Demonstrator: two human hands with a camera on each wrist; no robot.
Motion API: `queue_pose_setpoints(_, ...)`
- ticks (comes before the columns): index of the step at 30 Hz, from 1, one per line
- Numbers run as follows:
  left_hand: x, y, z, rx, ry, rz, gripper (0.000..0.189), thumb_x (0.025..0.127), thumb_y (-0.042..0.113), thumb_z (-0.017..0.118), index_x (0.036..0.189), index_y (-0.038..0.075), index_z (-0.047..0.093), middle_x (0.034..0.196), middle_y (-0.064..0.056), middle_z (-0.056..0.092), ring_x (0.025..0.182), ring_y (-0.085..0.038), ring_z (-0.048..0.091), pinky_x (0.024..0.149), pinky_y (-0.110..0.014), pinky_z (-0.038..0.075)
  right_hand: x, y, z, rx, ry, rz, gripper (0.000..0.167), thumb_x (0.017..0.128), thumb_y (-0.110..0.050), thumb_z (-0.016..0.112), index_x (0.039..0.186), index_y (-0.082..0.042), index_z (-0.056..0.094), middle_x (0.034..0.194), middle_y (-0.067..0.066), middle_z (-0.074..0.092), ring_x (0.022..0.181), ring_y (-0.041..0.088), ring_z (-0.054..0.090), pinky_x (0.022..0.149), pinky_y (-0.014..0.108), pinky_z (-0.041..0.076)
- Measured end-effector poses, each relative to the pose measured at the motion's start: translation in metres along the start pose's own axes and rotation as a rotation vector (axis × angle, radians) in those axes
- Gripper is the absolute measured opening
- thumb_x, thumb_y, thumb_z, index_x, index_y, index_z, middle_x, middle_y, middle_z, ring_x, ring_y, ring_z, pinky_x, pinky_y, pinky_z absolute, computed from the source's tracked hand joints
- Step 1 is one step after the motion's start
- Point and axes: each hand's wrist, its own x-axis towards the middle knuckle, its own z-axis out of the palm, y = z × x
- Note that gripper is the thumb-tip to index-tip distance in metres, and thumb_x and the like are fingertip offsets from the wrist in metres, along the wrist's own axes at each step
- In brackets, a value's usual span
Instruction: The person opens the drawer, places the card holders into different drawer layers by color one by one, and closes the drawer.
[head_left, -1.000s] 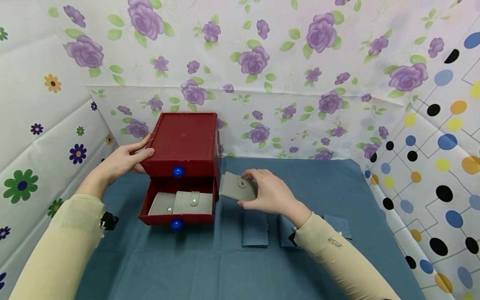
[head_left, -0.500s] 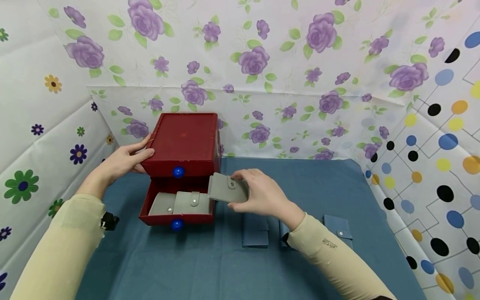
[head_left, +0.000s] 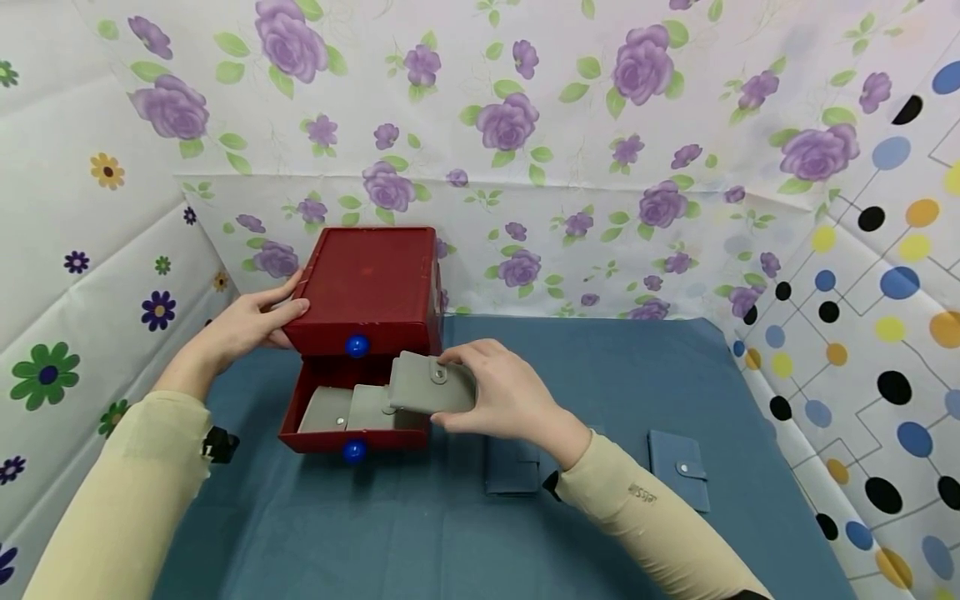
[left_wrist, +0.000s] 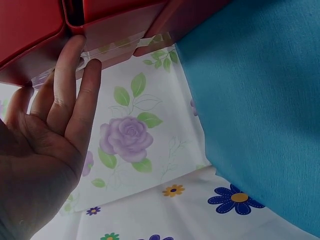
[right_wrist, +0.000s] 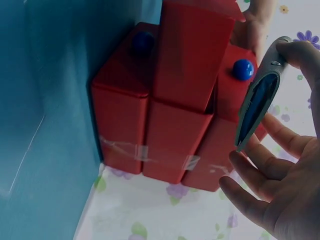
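Observation:
My right hand pinches a grey snap-strap wallet between thumb and fingers, tilted over the right part of the pulled-out drawer. In the right wrist view that wallet appears edge-on, with a dark blue inside. Two other grey wallets lie in the drawer; the left one is in plain view, while the held wallet partly covers the middle one. My left hand rests against the left side of the red drawer box, thumb on its top edge. Its fingers extend along the box side in the left wrist view.
Blue wallets lie right of the box on the blue tablecloth: one below my right hand, one farther right, another mostly hidden by my forearm. Blue knobs stick out from the drawer fronts. Patterned cloth walls stand behind and beside.
My right hand has carried the grey wallet leftward from beside the box to over the open drawer. My left hand has stayed at the box.

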Motion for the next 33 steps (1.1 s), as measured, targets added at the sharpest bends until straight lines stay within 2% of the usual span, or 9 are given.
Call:
queue_pose_setpoints(15, 0.000, 0.000, 0.000, 0.003, 0.004, 0.008, 0.075, 0.112, 0.052, 0.052, 0.171, 0.037, 0.008, 0.163, -0.034, 0.037, 0.089, -0.025, 0.079, 0.085, -0.025, 0.060, 0.011, -0.019, 0.013, -0.018, 0.037, -0.044, 0.066, 0.084, -0.059, 0.086, 0.135, -0.020, 0.070, 0.133, 0.001, 0.067, 0.122, 0.019, 0.058, 0.085, 0.034, 0.058)
queue_pose_setpoints(26, -0.001, 0.003, 0.001, 0.001, 0.004, 0.008, 0.077, 0.111, 0.053, 0.052, 0.171, 0.036, 0.008, 0.169, -0.032, 0.028, 0.089, -0.025, 0.079, 0.085, -0.024, 0.059, 0.017, -0.030, 0.023, -0.011, 0.068, -0.063, 0.068, 0.083, -0.058, 0.088, 0.136, -0.021, 0.069, 0.131, 0.000, 0.066, 0.118, 0.018, 0.058, 0.085, 0.033, 0.057)
queue_pose_setpoints(33, -0.002, 0.000, 0.000, 0.012, 0.008, 0.007, 0.076, 0.111, 0.053, 0.052, 0.171, 0.037, 0.008, 0.168, -0.033, 0.030, 0.089, -0.025, 0.079, 0.085, -0.023, 0.059, 0.023, -0.038, 0.031, -0.033, 0.084, -0.096, 0.066, 0.083, -0.058, 0.087, 0.135, -0.021, 0.069, 0.128, 0.000, 0.066, 0.118, 0.016, 0.058, 0.087, 0.031, 0.056)
